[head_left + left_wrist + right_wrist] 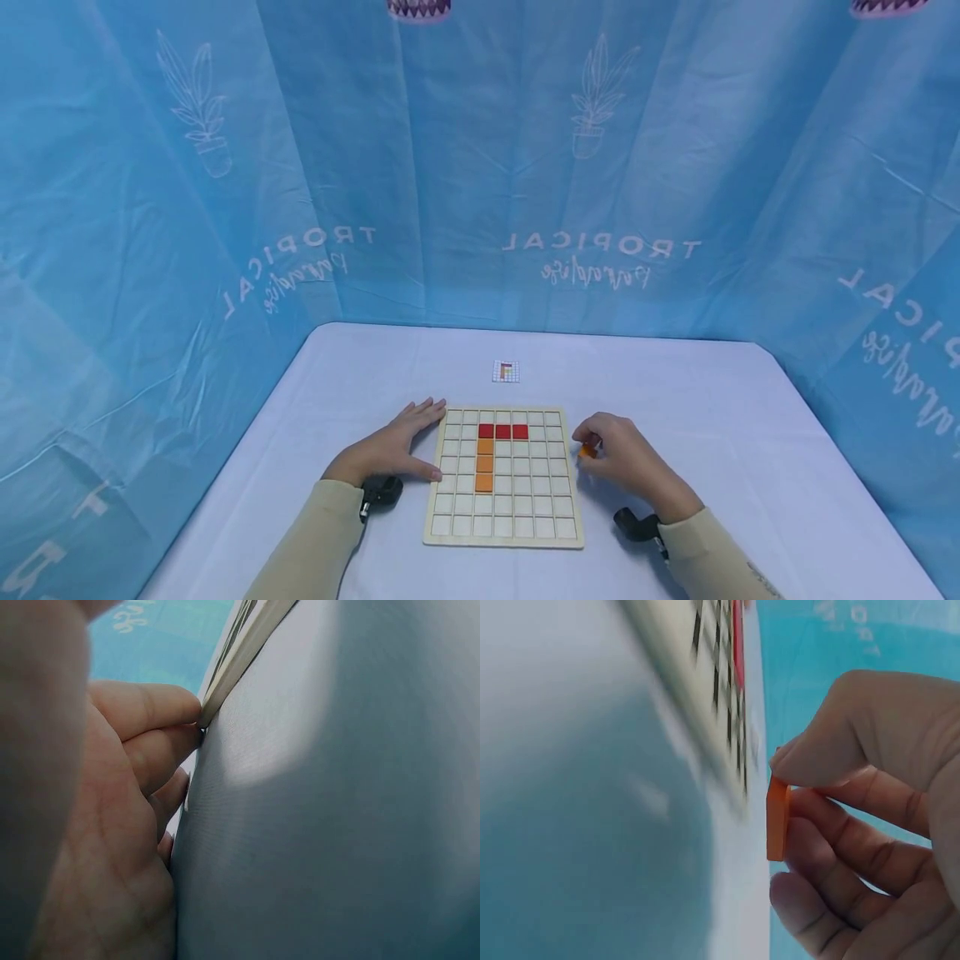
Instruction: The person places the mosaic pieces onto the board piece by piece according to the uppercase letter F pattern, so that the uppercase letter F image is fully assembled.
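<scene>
A pale wooden grid board (523, 527) lies flat on the white table. Three red square tiles (503, 432) form a row in its upper part, and three orange square tiles (484, 461) run down in a column below the leftmost red one. My left hand (392, 446) rests at the board's left edge, fingers spread and fairly straight, with fingertips and thumb touching the rim. Just right of the board, my right hand (621, 454) pinches another orange tile (778, 819) between thumb and fingers, above the table surface.
A small printed card (506, 372) with a coloured grid pattern lies behind the board. Blue curtains (465, 167) with plant drawings and lettering surround the table (675, 375) at the back and sides. A black wrist camera (636, 525) sits near the right cuff.
</scene>
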`<state>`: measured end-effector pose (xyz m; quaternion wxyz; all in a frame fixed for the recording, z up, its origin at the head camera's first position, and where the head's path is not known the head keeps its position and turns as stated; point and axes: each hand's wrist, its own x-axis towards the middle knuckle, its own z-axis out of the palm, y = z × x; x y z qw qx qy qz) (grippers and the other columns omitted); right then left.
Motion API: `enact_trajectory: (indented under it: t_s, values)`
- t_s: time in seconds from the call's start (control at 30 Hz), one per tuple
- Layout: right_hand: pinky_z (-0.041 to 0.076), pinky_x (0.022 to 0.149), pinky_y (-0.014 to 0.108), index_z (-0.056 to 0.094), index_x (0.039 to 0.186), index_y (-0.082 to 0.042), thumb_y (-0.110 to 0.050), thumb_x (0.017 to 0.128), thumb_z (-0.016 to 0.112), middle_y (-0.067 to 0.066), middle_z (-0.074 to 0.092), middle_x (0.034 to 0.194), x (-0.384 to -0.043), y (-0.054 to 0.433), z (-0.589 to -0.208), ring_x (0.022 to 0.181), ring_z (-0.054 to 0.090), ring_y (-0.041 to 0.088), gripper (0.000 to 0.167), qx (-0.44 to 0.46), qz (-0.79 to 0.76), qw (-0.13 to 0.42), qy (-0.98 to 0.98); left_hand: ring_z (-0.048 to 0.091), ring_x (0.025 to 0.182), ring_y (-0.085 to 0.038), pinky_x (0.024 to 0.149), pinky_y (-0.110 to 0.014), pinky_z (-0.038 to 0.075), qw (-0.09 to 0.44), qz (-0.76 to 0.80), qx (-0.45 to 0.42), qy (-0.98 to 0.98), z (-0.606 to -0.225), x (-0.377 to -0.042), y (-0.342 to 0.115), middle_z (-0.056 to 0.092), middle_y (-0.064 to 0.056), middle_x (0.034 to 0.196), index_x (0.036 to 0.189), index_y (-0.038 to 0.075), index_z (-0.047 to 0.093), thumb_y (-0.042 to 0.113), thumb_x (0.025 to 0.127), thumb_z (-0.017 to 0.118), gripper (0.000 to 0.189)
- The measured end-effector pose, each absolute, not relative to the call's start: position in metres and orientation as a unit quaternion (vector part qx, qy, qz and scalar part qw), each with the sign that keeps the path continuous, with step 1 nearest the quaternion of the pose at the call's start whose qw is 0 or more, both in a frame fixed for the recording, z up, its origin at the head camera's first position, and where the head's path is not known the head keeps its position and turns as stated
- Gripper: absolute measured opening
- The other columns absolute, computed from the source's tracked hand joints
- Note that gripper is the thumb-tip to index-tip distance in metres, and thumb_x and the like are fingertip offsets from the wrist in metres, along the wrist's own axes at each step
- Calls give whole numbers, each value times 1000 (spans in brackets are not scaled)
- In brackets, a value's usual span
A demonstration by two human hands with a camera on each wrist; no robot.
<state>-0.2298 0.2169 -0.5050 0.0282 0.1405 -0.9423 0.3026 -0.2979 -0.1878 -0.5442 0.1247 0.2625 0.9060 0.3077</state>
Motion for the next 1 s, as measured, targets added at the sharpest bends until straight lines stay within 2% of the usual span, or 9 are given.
enact_trajectory:
  t_s: [0.27, 0.5, 0.77, 1.0]
  values:
    - [58, 79, 31, 76, 107, -9, -6, 84, 87, -2, 69, 101, -230, 169, -493, 89, 60, 11, 26, 263, 297, -3, -918, 3, 159, -34, 123, -62, 12, 124, 303, 259, 908, -545, -299, -188, 23, -2, 173, 167, 17, 33, 69, 67, 90, 126]
    - [56, 81, 23, 77, 106, -13, -7, 84, 87, -9, 68, 96, -228, 126, -491, 86, 60, 8, 25, 340, 288, -27, -895, 2, 159, -35, 122, -65, 15, 130, 298, 249, 912, -544, -298, -187, 21, 0, 173, 168, 20, 33, 71, 66, 90, 127]
    - [51, 73, 16, 78, 105, -12, -6, 85, 87, -11, 65, 92, -218, 92, -495, 81, 59, 7, 22, 392, 273, -70, -876, 2, 159, -35, 121, -67, 15, 131, 299, 253, 911, -543, -298, -188, 21, 0, 173, 167, 22, 34, 71, 66, 89, 125]
    - [49, 68, 14, 79, 105, -14, -3, 84, 87, -13, 66, 91, -214, 80, -506, 76, 55, 2, 25, 403, 257, -70, -876, 2, 160, -34, 122, -65, 14, 133, 295, 258, 910, -543, -299, -188, 21, 0, 174, 167, 20, 33, 71, 68, 88, 124]
